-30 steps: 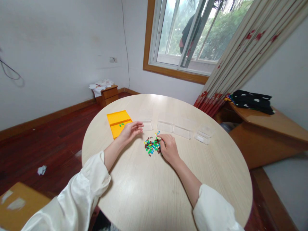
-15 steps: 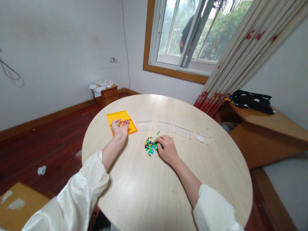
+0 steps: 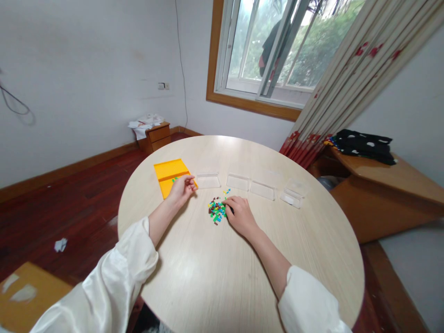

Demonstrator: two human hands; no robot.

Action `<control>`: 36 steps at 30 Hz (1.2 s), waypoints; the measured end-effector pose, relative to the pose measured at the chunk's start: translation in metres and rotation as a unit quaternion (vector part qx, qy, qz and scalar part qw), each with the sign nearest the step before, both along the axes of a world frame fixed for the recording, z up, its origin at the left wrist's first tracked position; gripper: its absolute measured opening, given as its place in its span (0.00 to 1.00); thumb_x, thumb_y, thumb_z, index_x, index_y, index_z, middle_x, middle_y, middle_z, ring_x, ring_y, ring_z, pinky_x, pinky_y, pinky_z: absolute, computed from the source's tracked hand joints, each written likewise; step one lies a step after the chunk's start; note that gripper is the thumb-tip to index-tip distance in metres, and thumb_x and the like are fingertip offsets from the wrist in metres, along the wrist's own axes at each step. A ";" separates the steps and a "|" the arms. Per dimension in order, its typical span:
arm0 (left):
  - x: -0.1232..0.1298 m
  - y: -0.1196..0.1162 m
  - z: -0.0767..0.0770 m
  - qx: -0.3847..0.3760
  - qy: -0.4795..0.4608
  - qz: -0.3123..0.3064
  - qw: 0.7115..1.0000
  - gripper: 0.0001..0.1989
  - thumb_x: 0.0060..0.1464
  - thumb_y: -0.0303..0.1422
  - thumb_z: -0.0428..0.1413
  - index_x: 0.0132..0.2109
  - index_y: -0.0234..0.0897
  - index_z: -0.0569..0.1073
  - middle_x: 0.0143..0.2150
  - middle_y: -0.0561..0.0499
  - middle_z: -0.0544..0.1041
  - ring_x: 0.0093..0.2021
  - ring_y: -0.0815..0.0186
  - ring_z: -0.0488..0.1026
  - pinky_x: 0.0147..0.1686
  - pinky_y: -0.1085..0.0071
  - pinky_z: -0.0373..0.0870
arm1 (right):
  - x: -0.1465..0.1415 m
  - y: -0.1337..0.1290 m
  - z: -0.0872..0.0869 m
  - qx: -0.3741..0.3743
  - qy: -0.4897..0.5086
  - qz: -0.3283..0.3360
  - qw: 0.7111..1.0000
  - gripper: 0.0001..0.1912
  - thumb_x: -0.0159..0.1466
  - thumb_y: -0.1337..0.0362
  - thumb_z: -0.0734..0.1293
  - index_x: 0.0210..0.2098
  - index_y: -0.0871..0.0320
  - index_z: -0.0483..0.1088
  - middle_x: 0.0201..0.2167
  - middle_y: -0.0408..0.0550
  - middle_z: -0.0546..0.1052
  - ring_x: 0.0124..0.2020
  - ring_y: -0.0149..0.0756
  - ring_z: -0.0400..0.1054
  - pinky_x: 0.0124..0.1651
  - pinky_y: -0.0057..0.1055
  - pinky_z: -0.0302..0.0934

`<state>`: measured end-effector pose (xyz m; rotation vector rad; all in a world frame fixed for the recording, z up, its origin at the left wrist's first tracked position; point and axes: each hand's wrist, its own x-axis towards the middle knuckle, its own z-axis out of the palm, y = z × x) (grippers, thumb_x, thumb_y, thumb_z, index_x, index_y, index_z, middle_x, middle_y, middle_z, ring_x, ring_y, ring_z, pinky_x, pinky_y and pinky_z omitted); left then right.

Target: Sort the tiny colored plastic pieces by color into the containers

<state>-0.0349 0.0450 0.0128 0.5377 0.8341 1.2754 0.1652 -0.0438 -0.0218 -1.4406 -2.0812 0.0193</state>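
A pile of small toy building bricks (image 3: 215,211) in green, blue, brown and yellow lies mid-table. My right hand (image 3: 241,215) rests at the pile's right edge, its thumb and index finger closed together among the pieces. What they pinch is too small to make out, and something dark shows beneath the palm. My left hand (image 3: 182,189) hovers at the right side of an opened yellow plastic case (image 3: 169,167), its fingers loosely bent and apart, with no piece visible in them. A few green bricks (image 3: 175,179) lie inside the case, partly hidden by that hand.
Several clear plastic boxes stand in a row behind the pile, among them a left one (image 3: 208,180), a middle one (image 3: 262,189) and a right one (image 3: 291,199) with something white inside. Everything sits on a round pale wooden table (image 3: 215,277).
My left hand has turned from palm up over the yellow case and shifted right, its fingers bending; green bricks in the case now show. My right hand has barely moved at the pile.
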 end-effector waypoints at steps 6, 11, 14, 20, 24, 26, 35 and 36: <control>0.008 -0.015 0.000 0.087 0.123 -0.138 0.979 0.02 0.45 0.25 0.57 0.29 0.30 0.70 0.20 0.53 0.68 0.17 0.74 0.63 0.18 0.77 0.62 | 0.001 0.003 -0.004 -0.007 0.013 -0.010 1.000 0.09 0.61 0.72 0.61 0.34 0.58 0.73 0.35 0.49 0.77 0.40 0.38 0.67 0.43 0.35 0.53; 0.009 -0.018 0.000 0.095 0.122 -0.227 0.962 0.06 0.48 0.26 0.58 0.35 0.30 0.71 0.28 0.44 0.75 0.22 0.69 0.70 0.22 0.74 0.67 | -0.001 0.001 0.002 0.009 0.026 -0.034 0.999 0.08 0.61 0.70 0.61 0.32 0.58 0.72 0.33 0.47 0.77 0.39 0.38 0.68 0.44 0.37 0.51; 0.008 -0.020 0.000 0.098 0.111 -0.272 0.951 0.08 0.48 0.27 0.59 0.38 0.31 0.71 0.33 0.39 0.77 0.25 0.66 0.73 0.27 0.70 0.70 | -0.003 -0.002 0.007 0.042 0.050 -0.039 0.997 0.07 0.62 0.70 0.61 0.33 0.57 0.71 0.34 0.48 0.77 0.39 0.38 0.68 0.45 0.38 0.51; 0.008 -0.030 0.005 0.088 0.093 -0.408 0.904 0.14 0.46 0.30 0.63 0.43 0.31 0.75 0.41 0.35 0.77 0.32 0.63 0.75 0.36 0.66 0.71 | -0.007 -0.005 0.011 0.077 0.118 0.002 0.990 0.08 0.62 0.68 0.60 0.39 0.57 0.69 0.34 0.50 0.76 0.38 0.39 0.68 0.43 0.36 0.58; 0.010 -0.035 0.007 0.099 0.085 -0.444 0.887 0.14 0.45 0.32 0.63 0.40 0.30 0.77 0.37 0.38 0.78 0.33 0.63 0.75 0.37 0.65 0.70 | -0.010 -0.006 0.009 0.073 0.151 0.014 0.986 0.07 0.61 0.67 0.61 0.40 0.57 0.67 0.33 0.49 0.75 0.36 0.37 0.68 0.42 0.34 0.61; 0.011 -0.035 0.005 0.101 0.089 -0.444 0.886 0.14 0.45 0.33 0.64 0.39 0.28 0.78 0.34 0.39 0.78 0.32 0.63 0.75 0.37 0.66 0.69 | -0.011 -0.007 0.008 0.073 0.164 0.015 0.984 0.07 0.61 0.67 0.62 0.40 0.57 0.67 0.34 0.49 0.75 0.37 0.37 0.69 0.42 0.34 0.62; 0.011 -0.026 0.000 0.098 0.077 -0.330 0.936 0.07 0.47 0.28 0.60 0.33 0.27 0.77 0.34 0.39 0.76 0.29 0.66 0.73 0.33 0.70 0.71 | -0.008 -0.006 0.009 0.062 0.143 0.003 0.988 0.11 0.62 0.69 0.59 0.42 0.57 0.68 0.37 0.51 0.76 0.41 0.39 0.68 0.45 0.37 0.61; 0.010 -0.024 0.002 0.092 0.061 -0.295 0.949 0.06 0.48 0.27 0.59 0.33 0.27 0.77 0.34 0.39 0.76 0.29 0.67 0.73 0.32 0.71 0.71 | -0.006 -0.005 0.008 0.052 0.125 -0.004 0.991 0.11 0.61 0.70 0.58 0.40 0.57 0.69 0.37 0.51 0.76 0.42 0.40 0.68 0.45 0.38 0.60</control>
